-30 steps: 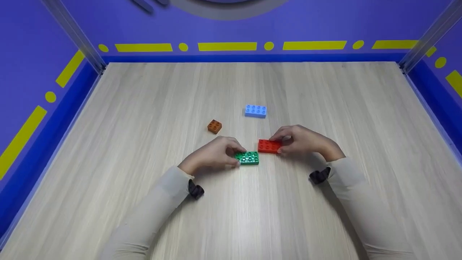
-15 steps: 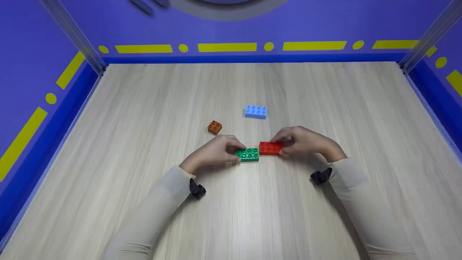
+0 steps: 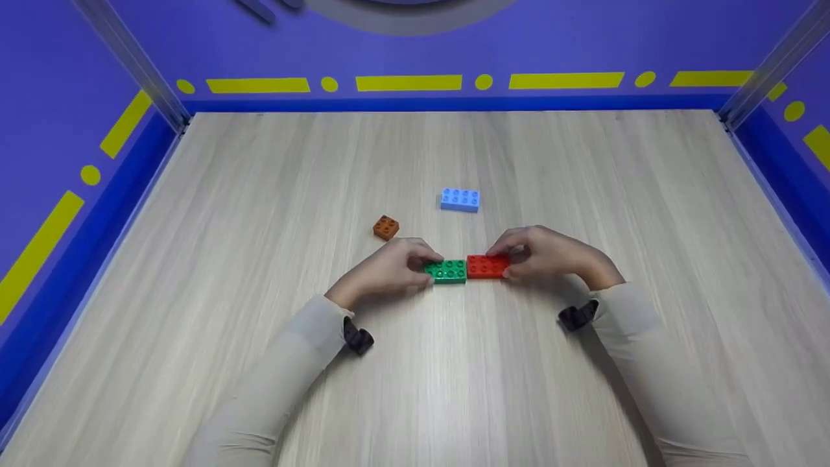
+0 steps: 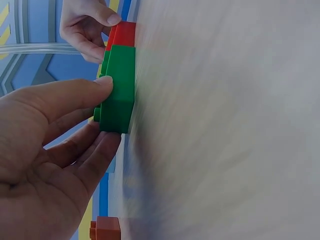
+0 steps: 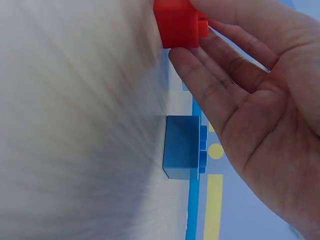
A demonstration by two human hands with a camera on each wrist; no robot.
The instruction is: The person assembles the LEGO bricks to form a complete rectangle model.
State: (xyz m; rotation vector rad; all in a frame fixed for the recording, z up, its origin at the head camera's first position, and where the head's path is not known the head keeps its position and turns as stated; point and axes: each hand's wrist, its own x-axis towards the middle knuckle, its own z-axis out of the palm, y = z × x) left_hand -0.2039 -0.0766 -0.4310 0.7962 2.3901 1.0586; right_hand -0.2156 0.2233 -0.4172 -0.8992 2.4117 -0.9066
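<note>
My left hand (image 3: 392, 267) pinches a green toy brick (image 3: 449, 272) between thumb and fingers at its left end. A red toy brick (image 3: 486, 266) of like size lies end to end with it on the right, and my right hand (image 3: 550, 254) grips that one by its right end. Both bricks lie studs up on the table, their near edges slightly out of line. In the left wrist view the green brick (image 4: 119, 90) stands in front of the red brick (image 4: 124, 34). The right wrist view shows fingertips against the red brick (image 5: 177, 22).
Behind the hands lies a light blue brick (image 3: 460, 200), and a small orange-brown brick (image 3: 386, 227) rests just beyond the left hand. The wood-grain table (image 3: 415, 383) is bordered by blue-purple walls (image 3: 415, 58) with yellow marks at the back and sides.
My left hand has slid the green brick away from me, up alongside the red one's left end. The red brick has shifted slightly right and toward me in my right hand.
</note>
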